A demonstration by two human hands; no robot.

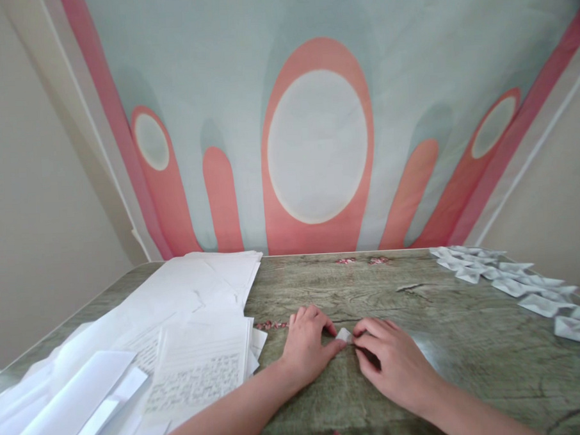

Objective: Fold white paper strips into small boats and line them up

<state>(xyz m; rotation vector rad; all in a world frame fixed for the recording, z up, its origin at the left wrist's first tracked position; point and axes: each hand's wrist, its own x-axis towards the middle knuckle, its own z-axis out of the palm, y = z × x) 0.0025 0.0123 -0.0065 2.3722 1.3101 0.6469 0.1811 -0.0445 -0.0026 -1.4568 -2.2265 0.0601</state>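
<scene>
Between my two hands, low over the wood-patterned table [312, 282], is a small folded piece of white paper [344, 335]. My left hand [309, 340] pinches its left side with thumb and fingertips. From the right, the fingertips of my right hand [389, 357] close on the opposite edge. Parts of the paper are covered by the fingers, so its full folded shape cannot be made out.
White paper sheets [203, 279] lie in a loose pile on the left, some with handwriting [196, 382]. Folded strips [72, 406] rest on the pile's near part. Along the right edge sit several folded paper pieces [509, 288]. A patterned hanging [310, 18] rises behind the table.
</scene>
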